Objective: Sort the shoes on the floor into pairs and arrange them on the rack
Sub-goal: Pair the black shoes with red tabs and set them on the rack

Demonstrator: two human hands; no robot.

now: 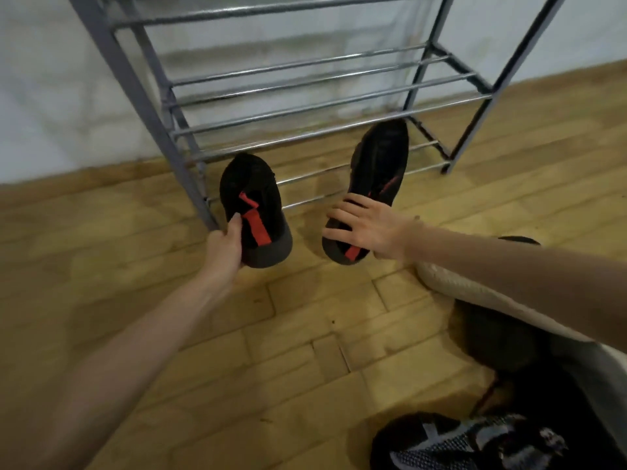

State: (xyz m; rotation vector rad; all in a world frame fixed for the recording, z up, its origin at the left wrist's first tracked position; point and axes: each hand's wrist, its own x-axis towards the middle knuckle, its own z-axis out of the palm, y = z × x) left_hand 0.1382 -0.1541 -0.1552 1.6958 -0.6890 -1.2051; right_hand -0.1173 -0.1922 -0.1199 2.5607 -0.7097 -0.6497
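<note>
Left hand [226, 244] grips left black-red shoe [252, 206] at heel; right hand [364, 225] lies spread over the right black-red shoe [376, 174], toes at rack [305, 130] bottom rails. Advice: slide both forward level, heels aligned.

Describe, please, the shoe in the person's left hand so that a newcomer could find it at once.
Start at the grey metal shoe rack against the wall and find its front left leg. There the left hand grips a black sneaker by its heel. Unlike its red-striped twin, it points straight at the rack.
</note>
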